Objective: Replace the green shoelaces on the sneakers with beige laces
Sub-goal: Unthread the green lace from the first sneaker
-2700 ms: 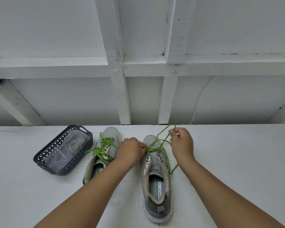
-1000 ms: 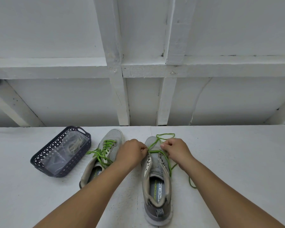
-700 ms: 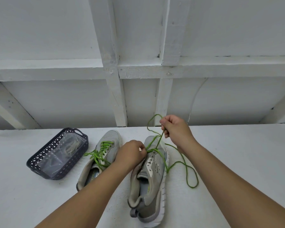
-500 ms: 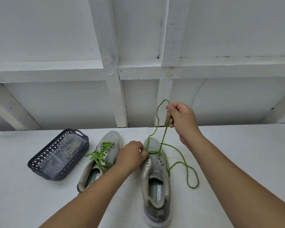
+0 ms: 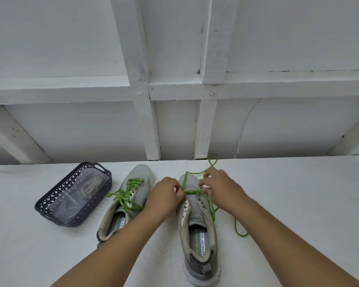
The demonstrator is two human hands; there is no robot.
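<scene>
R hand [image 5: 220, 188] lower, thin green cord [image 5: 210, 206].

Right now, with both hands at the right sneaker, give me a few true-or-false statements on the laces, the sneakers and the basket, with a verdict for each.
1. The left sneaker is fully laced in green. True.
2. The right sneaker has lost its green lace entirely. False: the lace crosses the eyelets nearest the toe, with loose slack trailing onto the table.
3. The basket stands to the right of both sneakers. False: it stands to their left.
4. Both the left hand and the right hand are at the front of the right sneaker. True.
5. A beige lace is threaded in the right sneaker. False: only the green one shows there.
</scene>
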